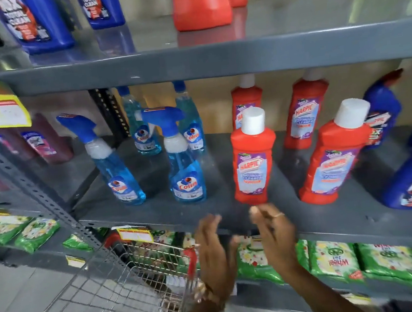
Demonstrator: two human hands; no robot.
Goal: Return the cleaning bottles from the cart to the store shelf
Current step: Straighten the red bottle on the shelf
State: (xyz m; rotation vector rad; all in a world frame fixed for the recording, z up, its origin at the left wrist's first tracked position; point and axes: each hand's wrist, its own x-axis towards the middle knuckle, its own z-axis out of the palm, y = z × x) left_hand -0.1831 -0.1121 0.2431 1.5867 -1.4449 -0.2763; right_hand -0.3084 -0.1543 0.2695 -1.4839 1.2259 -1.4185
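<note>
Hands: left hand (211, 250) and right hand (275, 235) hover empty, fingers spread, just below the shelf (155, 213) edge. Red Harpic bottle (253, 160) stands upright directly above them. Colin sprays (184, 163) stand left. Wire cart (113, 294) sits below, left; green Wheel packs (335, 261) beneath.

You can see four red bottles (252, 158) with white caps on the middle shelf (155, 213), and two more red ones (201, 2) on the top shelf. There are four light blue spray bottles (184, 163) on the left. Two dark blue bottles (38, 21) stand up top. One wire cart (100, 296) is near you.
</note>
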